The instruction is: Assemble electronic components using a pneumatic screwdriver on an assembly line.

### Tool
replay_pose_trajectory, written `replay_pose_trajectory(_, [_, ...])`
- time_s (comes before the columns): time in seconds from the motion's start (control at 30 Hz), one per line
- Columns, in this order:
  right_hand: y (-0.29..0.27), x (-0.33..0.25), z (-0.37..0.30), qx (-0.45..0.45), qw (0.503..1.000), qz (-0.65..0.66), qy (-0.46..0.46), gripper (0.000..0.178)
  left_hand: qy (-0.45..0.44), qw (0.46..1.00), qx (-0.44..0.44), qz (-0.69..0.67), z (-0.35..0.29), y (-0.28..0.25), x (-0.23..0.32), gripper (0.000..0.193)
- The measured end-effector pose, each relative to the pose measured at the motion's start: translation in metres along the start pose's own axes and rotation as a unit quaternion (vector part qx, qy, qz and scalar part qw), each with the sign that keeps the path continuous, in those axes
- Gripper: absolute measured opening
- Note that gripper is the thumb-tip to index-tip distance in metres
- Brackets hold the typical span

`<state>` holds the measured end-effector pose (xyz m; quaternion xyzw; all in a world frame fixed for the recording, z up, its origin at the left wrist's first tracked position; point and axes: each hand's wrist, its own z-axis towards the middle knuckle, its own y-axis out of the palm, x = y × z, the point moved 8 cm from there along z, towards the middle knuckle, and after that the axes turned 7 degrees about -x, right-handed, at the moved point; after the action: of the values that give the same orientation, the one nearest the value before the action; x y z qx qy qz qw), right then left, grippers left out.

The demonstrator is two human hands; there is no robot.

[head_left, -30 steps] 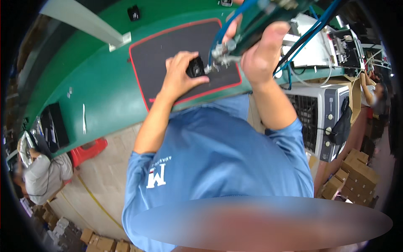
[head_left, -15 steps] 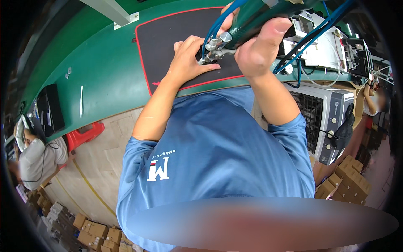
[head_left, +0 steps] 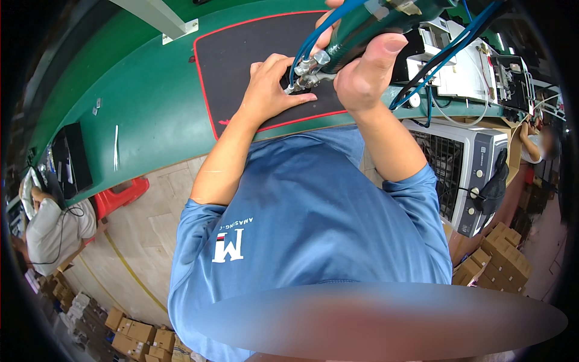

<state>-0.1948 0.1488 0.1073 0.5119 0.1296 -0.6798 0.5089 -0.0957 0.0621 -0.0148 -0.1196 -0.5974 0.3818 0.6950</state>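
Note:
A dark green cylindrical air tool (head_left: 353, 45) tilts over the mat, its silver metal fittings (head_left: 309, 69) pointing down and left. My right hand (head_left: 362, 78) is closed around the tool, with the thumb on the near side and fingertips showing beyond it. Blue hoses (head_left: 316, 36) run along the tool to the fittings. On the black mat (head_left: 229, 66), my left hand (head_left: 265, 87) curves round the fitting end, thumb stretched below it. Something small and dark sits between that hand's fingers and thumb, mostly covered, and I cannot make out what it is.
The green bench (head_left: 145, 120) carries a black tray (head_left: 72, 157) at left and white equipment (head_left: 461, 69) at right. A grey-white air cooler (head_left: 476, 175) stands below the bench's right side. Another person (head_left: 60, 232) is at far left, near a red stool (head_left: 123, 199).
My right hand and the green tool have shifted slightly left. The left hand stays in almost the same place on the mat.

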Motion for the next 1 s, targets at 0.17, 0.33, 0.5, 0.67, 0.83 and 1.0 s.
replay_pose_trajectory(0.17, [-0.006,0.008,-0.005,0.025,0.999,-0.015,-0.017,0.085,-0.029,0.999,-0.023,-0.036,0.001,0.002,-0.001,0.078])
replay_pose_trajectory(0.33, [0.027,-0.062,0.033,-0.065,0.997,-0.004,-0.052,0.102,0.045,0.998,0.021,0.041,-0.003,-0.003,0.006,0.081])
replay_pose_trajectory(0.5, [0.034,-0.027,0.027,-0.028,0.977,0.210,0.031,0.100,0.048,0.998,0.029,-0.004,0.000,-0.005,0.007,0.087])
replay_pose_trajectory(0.67, [0.006,0.021,0.011,-0.038,0.993,0.111,0.008,0.073,0.031,0.999,0.014,-0.014,0.001,-0.004,0.007,0.090])
replay_pose_trajectory(0.83, [0.005,0.022,0.007,-0.024,0.999,0.037,-0.028,0.063,0.031,0.999,0.003,-0.019,-0.001,-0.002,0.004,0.091])
replay_pose_trajectory(1.0, [-0.002,0.046,-0.005,-0.023,0.995,0.101,0.013,0.052,0.038,0.998,0.015,-0.041,-0.002,-0.001,0.002,0.090])
